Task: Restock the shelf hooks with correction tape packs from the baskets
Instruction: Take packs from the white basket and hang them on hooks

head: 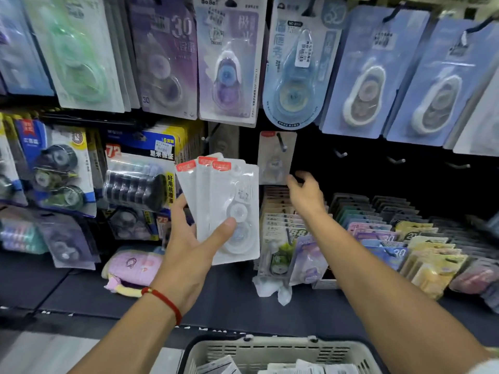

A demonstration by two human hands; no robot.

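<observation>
White packs: a fan of clear-fronted white correction tape packs with red top tabs (pixel 224 209) sits in the left hand (pixel 189 249), well below the hooks they belong on.
Left hand: thumb pressed across the front pack, fingers curled behind the fan, pinching it near the bottom edge only.
Right hand: the right hand (pixel 306 194) is up by the shelf with fingers loosely spread, holding nothing, just below the single white pack already hanging (pixel 276 157).
Target hook: the dark metal hook (pixel 282 143) carries that one pack; three bare metal hooks (pixel 395 160) stand to its right.
Basket: the grey slotted plastic basket (pixel 278 352) at the bottom edge holds more white packs.
Slip risk: I'd say the fan is held low and splayed, so pulling one pack out could drag its neighbours loose and drop them on the dark shelf (pixel 229 295).
Hook risk: the hang holes look small and the packs are glossy; a missed hole could bend the tab or nudge the hanging pack off.
Mix-up risk: the rows of pastel packs (pixel 378 233) stand close by, so a dropped pack may land among them.
</observation>
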